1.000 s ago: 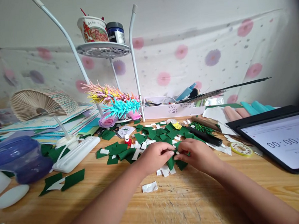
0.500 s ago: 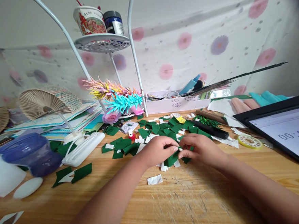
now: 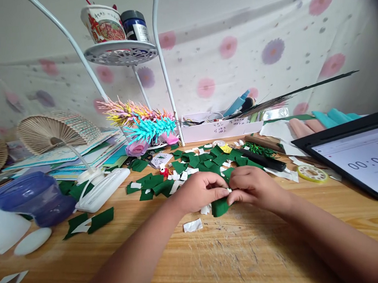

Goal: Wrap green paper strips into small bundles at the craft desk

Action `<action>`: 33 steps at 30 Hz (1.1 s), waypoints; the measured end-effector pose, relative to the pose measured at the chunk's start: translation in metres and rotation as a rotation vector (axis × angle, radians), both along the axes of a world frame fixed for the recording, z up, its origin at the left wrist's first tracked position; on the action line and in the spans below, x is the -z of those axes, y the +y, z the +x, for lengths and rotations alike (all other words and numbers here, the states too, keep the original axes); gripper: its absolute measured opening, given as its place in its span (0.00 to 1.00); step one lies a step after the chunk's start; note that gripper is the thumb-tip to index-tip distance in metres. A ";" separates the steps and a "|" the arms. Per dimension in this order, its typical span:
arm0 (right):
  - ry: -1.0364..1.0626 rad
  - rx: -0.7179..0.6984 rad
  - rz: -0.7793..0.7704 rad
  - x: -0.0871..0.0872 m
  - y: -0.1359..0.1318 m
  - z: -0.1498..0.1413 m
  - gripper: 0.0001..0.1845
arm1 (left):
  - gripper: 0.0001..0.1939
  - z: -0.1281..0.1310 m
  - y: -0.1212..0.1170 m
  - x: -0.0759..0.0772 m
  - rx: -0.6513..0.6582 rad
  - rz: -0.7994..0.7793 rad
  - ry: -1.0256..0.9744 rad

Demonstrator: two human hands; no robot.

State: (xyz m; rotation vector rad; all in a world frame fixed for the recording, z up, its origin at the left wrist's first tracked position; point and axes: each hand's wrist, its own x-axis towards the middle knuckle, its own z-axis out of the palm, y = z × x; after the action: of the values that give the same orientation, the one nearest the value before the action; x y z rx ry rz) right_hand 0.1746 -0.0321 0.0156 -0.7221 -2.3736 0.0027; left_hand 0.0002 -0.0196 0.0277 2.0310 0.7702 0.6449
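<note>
My left hand and my right hand meet tip to tip over the wooden table. Both pinch a small dark green piece, paper or felt by its look, which hangs down below the fingertips. A small white bit shows between the fingers; whether it belongs to the green piece I cannot tell. Many loose green pieces and white paper scraps lie scattered behind my hands. One white scrap rests in front of my left hand.
On the left stand a blue plastic container, a white lamp-like stand and stacked papers. Behind are a white rack, colourful fuzzy stems and a white box. A tablet and a yellow tape roll are at right.
My fingertips have drawn closer together, and the green piece now hangs lower and narrower between them. The whole view has shifted slightly, so the background sits a little further left.
</note>
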 end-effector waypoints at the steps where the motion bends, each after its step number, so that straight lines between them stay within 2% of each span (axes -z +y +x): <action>1: 0.015 0.009 -0.013 0.000 -0.001 0.000 0.21 | 0.06 0.000 0.000 0.000 -0.007 -0.006 -0.022; 7: 0.191 0.069 -0.202 -0.001 -0.003 -0.003 0.11 | 0.07 -0.004 0.006 0.004 -0.142 0.035 -0.111; 11: 0.337 0.115 -0.299 -0.003 -0.005 -0.007 0.05 | 0.07 -0.005 0.007 0.005 -0.163 0.106 -0.128; 19: 0.479 0.068 -0.352 -0.003 -0.010 -0.013 0.05 | 0.08 -0.004 0.006 0.004 -0.225 0.179 -0.115; 28: 0.477 0.068 -0.294 -0.002 -0.010 -0.011 0.05 | 0.07 -0.002 -0.002 -0.001 -0.273 0.329 -0.053; 30: 0.521 0.041 -0.345 -0.001 -0.009 -0.011 0.05 | 0.06 -0.001 -0.002 -0.001 -0.273 0.342 -0.048; 33: 0.624 -0.006 -0.553 0.002 -0.005 -0.011 0.07 | 0.06 -0.001 -0.001 0.000 -0.262 0.354 -0.018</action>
State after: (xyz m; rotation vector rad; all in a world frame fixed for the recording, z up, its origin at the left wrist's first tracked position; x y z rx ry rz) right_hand 0.1639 -0.0375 0.0133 -0.8138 -1.7669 0.7954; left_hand -0.0008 -0.0204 0.0275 2.2554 0.9767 1.0067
